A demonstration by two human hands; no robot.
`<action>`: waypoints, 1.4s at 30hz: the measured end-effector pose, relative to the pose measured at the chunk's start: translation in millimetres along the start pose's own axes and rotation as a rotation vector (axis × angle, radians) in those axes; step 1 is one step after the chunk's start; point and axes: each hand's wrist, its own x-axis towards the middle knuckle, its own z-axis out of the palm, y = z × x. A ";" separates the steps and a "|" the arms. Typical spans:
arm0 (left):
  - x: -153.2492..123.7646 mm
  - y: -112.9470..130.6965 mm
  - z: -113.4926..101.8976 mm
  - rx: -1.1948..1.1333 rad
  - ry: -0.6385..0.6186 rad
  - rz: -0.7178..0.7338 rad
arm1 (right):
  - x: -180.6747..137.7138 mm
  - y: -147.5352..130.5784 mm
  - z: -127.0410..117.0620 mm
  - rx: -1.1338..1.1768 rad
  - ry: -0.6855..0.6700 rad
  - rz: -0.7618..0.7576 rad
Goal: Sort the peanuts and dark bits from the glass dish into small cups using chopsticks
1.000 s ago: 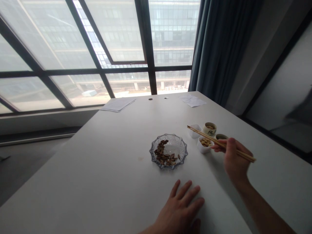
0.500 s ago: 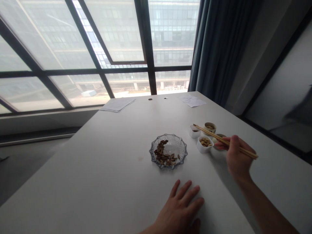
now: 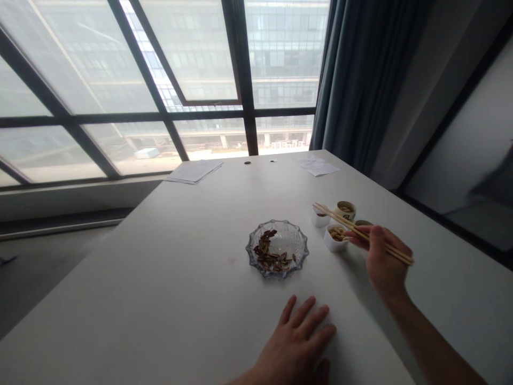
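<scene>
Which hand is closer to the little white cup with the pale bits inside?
Right: the right hand, holding chopsticks, is just beside the cup. The left hand is farther off, palm down on the table, nearer the person.

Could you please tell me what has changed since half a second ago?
The right hand has shifted slightly left, carrying the chopsticks with it; nothing was visibly let go. The left hand, the glass bowl, the far white cup and the near white cup stayed where they were.
</scene>
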 end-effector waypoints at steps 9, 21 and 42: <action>0.8 -0.4 -3.1 -0.015 -0.010 0.011 | -25.5 0.7 8.6 0.048 -0.417 0.187; 0.7 -0.9 1.6 0.020 0.016 0.013 | -45.5 -0.6 20.7 0.028 -0.553 0.229; 0.8 0.5 -1.9 -0.025 -0.005 0.000 | -31.1 -1.0 15.9 -0.049 -0.174 0.070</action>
